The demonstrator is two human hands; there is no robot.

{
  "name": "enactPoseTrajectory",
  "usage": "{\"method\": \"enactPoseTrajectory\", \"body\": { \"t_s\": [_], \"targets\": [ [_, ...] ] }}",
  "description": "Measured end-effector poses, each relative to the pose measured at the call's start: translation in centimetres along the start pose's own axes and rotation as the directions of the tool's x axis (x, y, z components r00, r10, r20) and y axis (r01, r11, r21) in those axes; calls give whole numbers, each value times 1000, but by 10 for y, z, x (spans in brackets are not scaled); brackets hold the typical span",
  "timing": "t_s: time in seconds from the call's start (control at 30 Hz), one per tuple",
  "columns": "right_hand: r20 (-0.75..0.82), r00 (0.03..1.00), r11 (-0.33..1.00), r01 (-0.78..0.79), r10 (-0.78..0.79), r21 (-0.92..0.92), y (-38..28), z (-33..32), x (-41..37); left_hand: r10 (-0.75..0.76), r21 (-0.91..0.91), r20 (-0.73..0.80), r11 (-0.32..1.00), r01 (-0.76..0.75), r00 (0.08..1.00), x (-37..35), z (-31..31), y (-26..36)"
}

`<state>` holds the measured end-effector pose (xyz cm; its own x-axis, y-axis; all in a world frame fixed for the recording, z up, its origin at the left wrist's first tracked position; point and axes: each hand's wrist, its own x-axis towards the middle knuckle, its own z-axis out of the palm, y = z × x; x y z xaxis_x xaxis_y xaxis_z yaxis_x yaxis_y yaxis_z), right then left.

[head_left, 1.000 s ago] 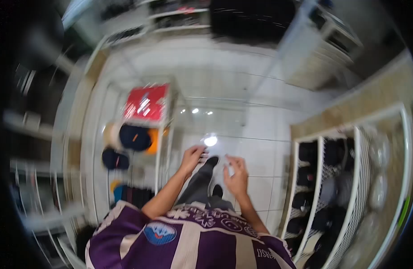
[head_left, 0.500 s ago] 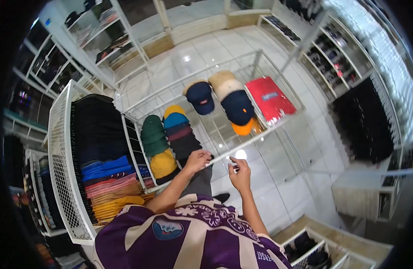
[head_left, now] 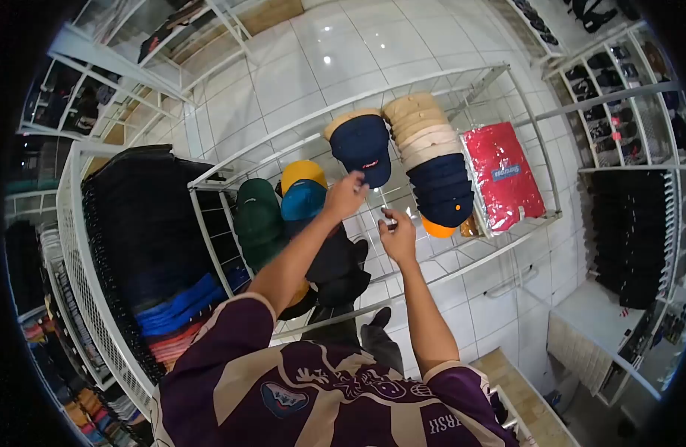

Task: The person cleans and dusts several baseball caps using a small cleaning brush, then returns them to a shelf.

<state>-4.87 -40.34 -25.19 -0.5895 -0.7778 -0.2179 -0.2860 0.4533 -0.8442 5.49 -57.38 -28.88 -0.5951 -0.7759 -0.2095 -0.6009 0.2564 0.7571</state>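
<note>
Loosely open left hand [head_left: 347, 195] hovers beside a navy tan-brimmed fabric cap [head_left: 364, 146]; right hand [head_left: 399, 238] pinches a small white item [head_left: 388, 219].

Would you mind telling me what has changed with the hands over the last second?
The left hand moved from the near rail forward over the wire shelf, up to the navy cap; whether it touches is unclear. The right hand followed slightly, keeping its small white item pinched. The stacked caps and red packet stayed put.
</note>
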Motion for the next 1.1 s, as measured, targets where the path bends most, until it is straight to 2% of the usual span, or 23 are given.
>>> {"method": "enactPoseTrajectory", "body": {
  "t_s": [0.03,0.1,0.13,0.2,0.3,0.43,0.47,0.5,0.57,0.6,0.63,0.67,0.7,0.73,0.77,0.83,0.87,0.9,0.97,1.0,1.03,1.07,1.1],
  "targets": [
    [0,1000,1000,-15,15,-10,4,3,10,4,4,-10,1000,-4,1000,22,7,-11],
    [-6,996,996,-85,85,10,3,3,20,-65,172,-75,982,77,995,52,-1,5],
    [2,993,993,-120,120,-3,7,2,22,-73,166,-63,983,83,995,65,10,-12],
    [1,989,989,-150,150,-6,11,2,29,173,435,-278,900,-37,945,84,24,-32],
    [4,982,982,-188,188,4,17,0,22,79,356,-255,934,18,964,89,24,-40],
    [12,967,967,-253,253,12,32,1,8,22,284,-219,958,42,975,70,21,-18],
    [2,966,966,-258,258,12,37,2,5,-79,106,-48,991,83,996,61,27,-16],
    [4,967,967,-255,255,12,43,3,1,-144,-63,142,986,154,979,49,33,-13],
    [175,815,786,-580,553,214,54,3,-4,46,-183,-47,982,-54,998,5,47,17],
    [211,762,658,-639,612,398,48,4,-12,-40,-369,40,928,52,998,-17,45,35],
    [209,769,662,-631,604,405,39,-2,-17,-103,-529,142,832,164,984,-38,41,52],
    [261,665,433,-686,700,585,26,-11,-21,-120,-594,206,773,222,971,-60,43,62],
    [343,553,169,-677,759,717,19,-17,-27,-130,-650,271,706,281,954,-81,45,71],
    [377,570,76,-615,730,785,24,-22,-34,-98,-705,328,636,313,940,-102,37,88],
    [396,710,33,-507,582,861,28,-32,-43,-59,-752,381,562,346,923,-121,30,106],
    [305,850,25,-349,430,937,27,-52,-65,85,-805,497,415,423,863,-154,28,123],
    [229,914,-27,-233,335,972,32,-61,-75,128,-829,513,330,451,849,-170,28,137],
    [202,924,-26,-205,326,979,23,-73,-84,175,-801,559,368,473,810,-183,26,143],
    [202,920,-111,-174,337,979,-15,-113,-116,329,-753,638,455,475,696,-204,-1,168],
    [162,936,-65,-149,312,987,-28,-136,-135,322,-735,644,511,446,694,-213,-10,176],
    [109,939,-57,-95,326,994,-23,-153,-157,293,-678,723,471,564,625,-218,3,153],
    [36,917,28,-52,397,998,-14,-172,-177,473,-778,626,320,541,620,-219,28,126],
    [-45,886,113,-8,461,994,-7,-193,-197,489,-759,604,109,642,630,-220,27,142]
  ]
}}
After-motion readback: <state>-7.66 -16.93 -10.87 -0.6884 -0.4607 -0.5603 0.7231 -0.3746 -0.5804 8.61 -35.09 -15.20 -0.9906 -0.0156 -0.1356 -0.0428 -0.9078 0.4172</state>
